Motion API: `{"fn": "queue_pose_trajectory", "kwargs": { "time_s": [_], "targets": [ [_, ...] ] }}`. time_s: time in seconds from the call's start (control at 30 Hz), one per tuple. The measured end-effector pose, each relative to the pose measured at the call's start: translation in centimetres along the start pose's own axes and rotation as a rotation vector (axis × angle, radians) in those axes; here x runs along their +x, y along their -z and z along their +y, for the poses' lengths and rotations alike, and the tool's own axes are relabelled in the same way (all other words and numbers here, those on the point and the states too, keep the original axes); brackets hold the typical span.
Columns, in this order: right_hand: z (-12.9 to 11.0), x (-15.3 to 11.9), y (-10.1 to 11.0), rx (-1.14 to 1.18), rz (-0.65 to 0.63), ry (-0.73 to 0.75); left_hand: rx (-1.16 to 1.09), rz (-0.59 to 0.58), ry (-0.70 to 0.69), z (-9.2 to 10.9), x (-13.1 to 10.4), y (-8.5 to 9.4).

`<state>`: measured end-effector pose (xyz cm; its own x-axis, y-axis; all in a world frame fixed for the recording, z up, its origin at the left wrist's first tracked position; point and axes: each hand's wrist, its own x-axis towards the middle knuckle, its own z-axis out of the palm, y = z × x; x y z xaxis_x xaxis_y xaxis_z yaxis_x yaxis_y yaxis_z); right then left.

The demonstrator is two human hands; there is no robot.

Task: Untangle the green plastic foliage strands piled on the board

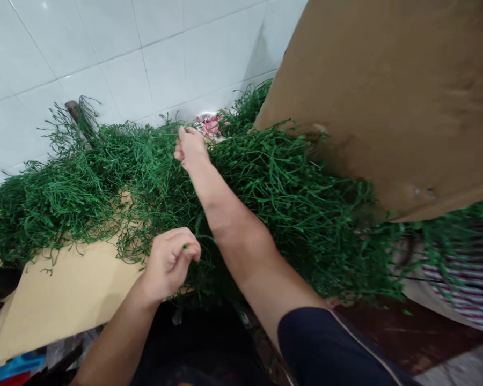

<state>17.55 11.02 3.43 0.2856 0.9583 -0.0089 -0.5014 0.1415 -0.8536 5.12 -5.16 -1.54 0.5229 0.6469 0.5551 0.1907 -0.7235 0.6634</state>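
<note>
A long heap of thin green plastic-looking stems (282,187) stretches across the work surface. My left hand (173,262) is closed at the near edge of the heap, with a small green tip showing between thumb and fingers. Farther forward, my right hand (190,147) reaches over the heap with its fingers pinched together at the stems. What those fingers hold is too small to make out. Beside the right hand, near the wall, lie pink pieces (211,124) in a light dish.
A large brown cardboard sheet (406,107) stands at the right. Flat cardboard (80,289) lies under the heap at left. Behind runs a white tiled wall (161,59). An upright brown stick (74,115) pokes from the stems. Striped fabric (467,279) shows at the right edge.
</note>
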Motion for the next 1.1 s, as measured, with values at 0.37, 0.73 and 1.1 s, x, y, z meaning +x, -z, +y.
{"fn": "queue_pose_trajectory", "kwargs": {
  "time_s": [0.37, 0.73, 1.1],
  "targets": [
    [-1.5, -4.8, 1.6, -0.280, -0.395, -0.015, 0.270, -0.053, 0.353, -3.2, 0.3, 3.0],
    [0.7, -6.8, 1.8, -0.561, -0.512, 0.156, -0.202, 0.260, 0.529, -5.0, 4.7, 3.0],
    [2.6, -4.1, 2.4, -0.946, -0.430, 0.537, 0.209, 0.136, 0.396, -4.4, 1.9, 2.3]
  ]
}}
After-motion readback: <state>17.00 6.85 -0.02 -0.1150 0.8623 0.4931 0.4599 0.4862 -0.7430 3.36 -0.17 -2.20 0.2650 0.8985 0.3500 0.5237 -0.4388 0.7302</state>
